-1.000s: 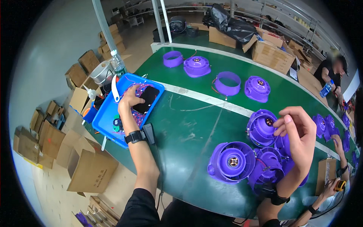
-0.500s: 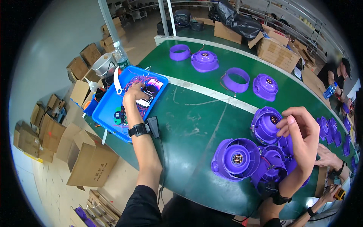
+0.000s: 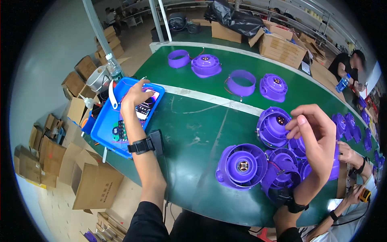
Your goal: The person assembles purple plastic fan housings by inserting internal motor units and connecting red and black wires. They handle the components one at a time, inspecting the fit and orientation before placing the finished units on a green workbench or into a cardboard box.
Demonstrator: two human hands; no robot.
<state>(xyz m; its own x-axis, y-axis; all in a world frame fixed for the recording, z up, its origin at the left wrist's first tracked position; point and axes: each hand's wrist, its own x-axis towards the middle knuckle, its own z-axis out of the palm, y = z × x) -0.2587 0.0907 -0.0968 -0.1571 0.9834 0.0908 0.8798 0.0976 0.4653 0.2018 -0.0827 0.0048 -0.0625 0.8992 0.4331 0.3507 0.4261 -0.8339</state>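
Note:
My left hand (image 3: 136, 96) is over the blue tray (image 3: 100, 135), its fingers apart and nothing visible in them. Below it in the tray lie a phone with a lit screen (image 3: 152, 97), red wires and a green circuit board (image 3: 120, 131). A white curved handle (image 3: 112, 95) leans at the tray's far left. My right hand (image 3: 316, 137) hovers above a cluster of purple round housings (image 3: 242, 166), thumb and fingers curled together; whatever they hold, if anything, is hidden. Nearest its fingertips is a purple housing with a metal centre (image 3: 274, 127).
Across the white strip stand purple rings (image 3: 241, 83) and housings (image 3: 273, 87). A water bottle (image 3: 115, 67) is behind the tray. Cardboard boxes (image 3: 94, 181) sit left of the green table (image 3: 193, 161). At right, a co-worker's hand (image 3: 354, 194) holds a yellow-and-black tool (image 3: 365, 196).
My left hand has risen from the wires in the tray and its fingers have spread. My right hand stays curled above the housings. The whole view has shifted slightly.

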